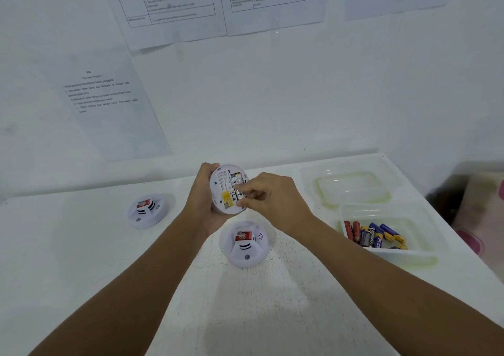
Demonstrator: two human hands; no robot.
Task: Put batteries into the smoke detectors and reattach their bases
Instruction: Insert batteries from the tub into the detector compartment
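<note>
Left hand (203,194) grips a smoke detector (227,189) by its rim, above the white table (81,260), underside turned toward me. I see the open battery bay, a yellow label and printed text on its back.

Right hand (268,194) is at the bay, fingers curled and pinching something small and silvery there; too small for me to tell whether it is a battery or a clip.

Two more smoke detectors sit dome up on the table: one (246,243) just below the hands, one (147,210) off to the left, well apart. Each carries a red sticker.

To the right, a clear plastic tub (425,252) holds loose batteries (373,235), red, blue and yellow. Behind it, touching or nearly so, lies a clear lid (351,186) with a greenish seal.

Printed sheets (109,101) are taped on the wall behind the table.
</note>
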